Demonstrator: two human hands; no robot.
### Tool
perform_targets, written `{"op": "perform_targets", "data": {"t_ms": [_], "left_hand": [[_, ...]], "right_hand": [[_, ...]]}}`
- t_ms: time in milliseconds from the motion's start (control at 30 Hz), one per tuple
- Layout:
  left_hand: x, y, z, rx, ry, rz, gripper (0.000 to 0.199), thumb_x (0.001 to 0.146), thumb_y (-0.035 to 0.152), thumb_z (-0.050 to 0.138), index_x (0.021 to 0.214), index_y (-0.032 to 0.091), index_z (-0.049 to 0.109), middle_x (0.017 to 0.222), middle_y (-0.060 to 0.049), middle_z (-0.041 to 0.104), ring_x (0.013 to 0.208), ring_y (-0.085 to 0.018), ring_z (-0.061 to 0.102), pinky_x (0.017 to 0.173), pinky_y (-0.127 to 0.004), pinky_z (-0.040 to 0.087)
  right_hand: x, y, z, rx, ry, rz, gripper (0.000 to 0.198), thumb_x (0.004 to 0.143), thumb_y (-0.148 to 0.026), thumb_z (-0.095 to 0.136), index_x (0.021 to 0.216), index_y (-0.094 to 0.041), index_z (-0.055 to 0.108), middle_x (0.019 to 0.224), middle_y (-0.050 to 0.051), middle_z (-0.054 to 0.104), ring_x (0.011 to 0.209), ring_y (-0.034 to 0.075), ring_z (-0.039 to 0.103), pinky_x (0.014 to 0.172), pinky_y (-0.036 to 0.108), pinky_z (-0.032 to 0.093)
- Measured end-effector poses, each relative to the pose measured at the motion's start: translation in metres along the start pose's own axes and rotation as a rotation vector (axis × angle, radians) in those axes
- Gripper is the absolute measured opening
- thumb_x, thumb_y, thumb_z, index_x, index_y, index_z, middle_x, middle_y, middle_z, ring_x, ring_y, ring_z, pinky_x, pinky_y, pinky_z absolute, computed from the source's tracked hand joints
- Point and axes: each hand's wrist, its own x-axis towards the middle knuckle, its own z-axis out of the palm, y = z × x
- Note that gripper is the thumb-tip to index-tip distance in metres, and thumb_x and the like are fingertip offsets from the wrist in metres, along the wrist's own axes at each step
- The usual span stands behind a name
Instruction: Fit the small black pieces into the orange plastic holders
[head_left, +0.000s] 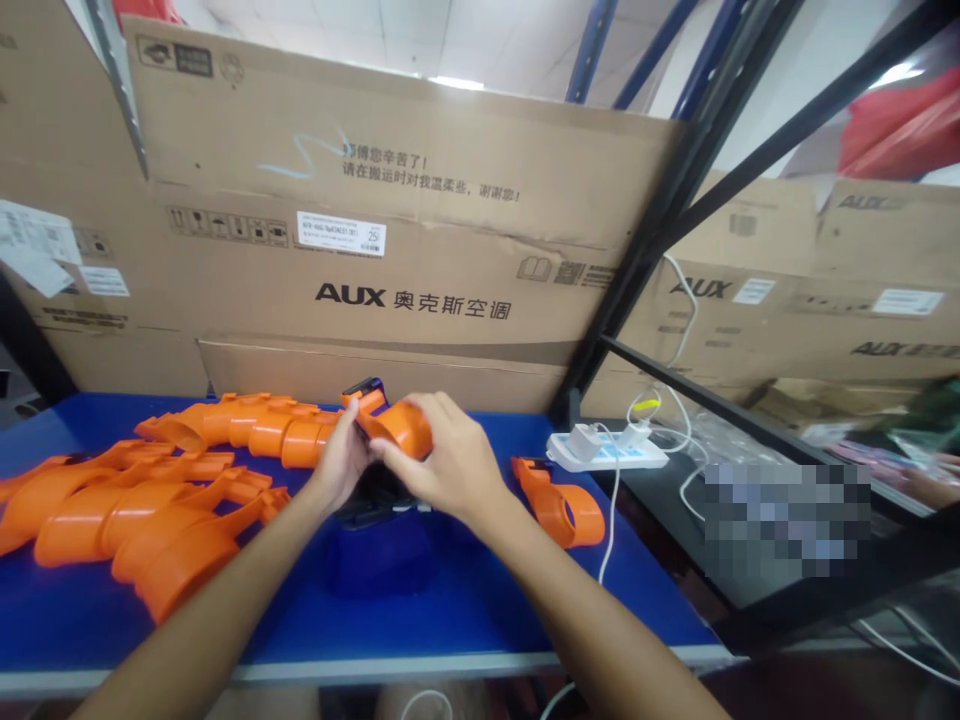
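An orange plastic part with a wide ring and a stem [403, 430] is held up between both hands near the middle of the table. My left hand [343, 462] closes on its stem side, while my right hand [459, 452] wraps its fingers and thumb around the ring. A dark piece [364, 388] shows at the stem's upper end. Black objects [371, 497] lie just below the hands, partly hidden by them. Similar orange parts lie nested in a back row [262, 425] and a front-left group [142, 510]. A single orange part [574, 515] rests to the right.
The blue tabletop [480, 610] has a pale front edge. A white power strip [607, 450] with plugs and a hanging cable stands at the right. Large cardboard boxes [420, 250] rise behind, and a black metal frame [645, 230] slants up on the right.
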Motion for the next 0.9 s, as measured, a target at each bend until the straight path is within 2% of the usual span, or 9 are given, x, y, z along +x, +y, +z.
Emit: {"op": "perform_targets", "data": {"t_ms": [100, 200, 300, 400, 533, 633, 767, 900], "left_hand": [[0.001, 0.002, -0.004, 0.030, 0.015, 0.016, 0.062, 0.095, 0.068, 0.046, 0.134, 0.023, 0.062, 0.113, -0.011, 0.077, 0.094, -0.029, 0.075, 0.079, -0.043, 0.060], [-0.001, -0.001, -0.006, -0.016, 0.039, -0.039, 0.060, 0.092, 0.066, 0.052, 0.123, 0.018, 0.068, 0.106, -0.014, 0.078, 0.091, -0.031, 0.075, 0.078, -0.045, 0.060], [-0.004, -0.007, -0.007, -0.062, 0.026, -0.158, 0.059, 0.090, 0.066, 0.055, 0.109, 0.013, 0.073, 0.095, -0.016, 0.078, 0.084, -0.031, 0.076, 0.076, -0.044, 0.060], [-0.007, -0.011, -0.009, 0.027, 0.043, -0.096, 0.054, 0.088, 0.065, 0.060, 0.102, 0.015, 0.073, 0.091, -0.013, 0.077, 0.083, -0.029, 0.075, 0.075, -0.042, 0.060], [-0.010, -0.014, -0.009, 0.211, 0.143, 0.074, 0.043, 0.086, 0.059, 0.068, 0.099, 0.018, 0.072, 0.092, -0.008, 0.076, 0.090, -0.026, 0.072, 0.081, -0.038, 0.058], [-0.013, -0.013, -0.004, 0.264, 0.189, 0.119, 0.036, 0.086, 0.053, 0.071, 0.098, 0.020, 0.072, 0.096, -0.006, 0.076, 0.097, -0.025, 0.070, 0.085, -0.034, 0.056], [-0.015, -0.007, 0.005, 0.287, 0.131, 0.150, 0.034, 0.088, 0.047, 0.071, 0.109, 0.021, 0.072, 0.109, -0.005, 0.075, 0.108, -0.025, 0.068, 0.094, -0.033, 0.053], [-0.013, -0.003, 0.007, 0.311, 0.083, 0.159, 0.032, 0.090, 0.045, 0.068, 0.110, 0.021, 0.072, 0.111, -0.006, 0.075, 0.109, -0.025, 0.068, 0.097, -0.035, 0.052]], "right_hand": [[0.000, 0.008, 0.007, 0.118, 0.008, 0.042, 0.037, 0.097, -0.052, 0.056, 0.118, -0.022, 0.066, 0.108, 0.010, 0.071, 0.096, 0.025, 0.067, 0.087, 0.035, 0.051], [0.008, 0.031, 0.012, 0.210, 0.022, 0.202, 0.036, 0.104, -0.045, 0.042, 0.100, -0.021, 0.068, 0.087, 0.004, 0.071, 0.081, 0.019, 0.065, 0.074, 0.028, 0.047], [0.011, 0.053, 0.020, 0.346, -0.159, 0.264, 0.032, 0.099, -0.043, 0.051, 0.088, -0.019, 0.068, 0.075, 0.001, 0.069, 0.069, 0.016, 0.062, 0.066, 0.026, 0.044], [0.006, 0.063, 0.030, 0.497, -0.299, 0.263, 0.026, 0.093, -0.039, 0.058, 0.082, -0.018, 0.067, 0.074, 0.000, 0.069, 0.068, 0.015, 0.061, 0.066, 0.026, 0.045], [-0.008, 0.058, 0.042, 0.594, -0.237, 0.355, 0.025, 0.090, -0.038, 0.059, 0.075, -0.019, 0.061, 0.067, -0.002, 0.061, 0.062, 0.013, 0.054, 0.060, 0.024, 0.041], [-0.015, 0.051, 0.049, 0.608, -0.174, 0.416, 0.023, 0.088, -0.038, 0.060, 0.074, -0.020, 0.058, 0.064, -0.004, 0.055, 0.058, 0.012, 0.048, 0.056, 0.023, 0.038], [-0.019, 0.046, 0.056, 0.555, -0.104, 0.439, 0.019, 0.086, -0.033, 0.057, 0.071, -0.021, 0.054, 0.062, -0.005, 0.051, 0.058, 0.012, 0.046, 0.055, 0.023, 0.037], [-0.019, 0.044, 0.058, 0.519, -0.064, 0.441, 0.020, 0.085, -0.030, 0.052, 0.067, -0.022, 0.049, 0.060, -0.005, 0.047, 0.057, 0.012, 0.043, 0.054, 0.023, 0.034]]}}
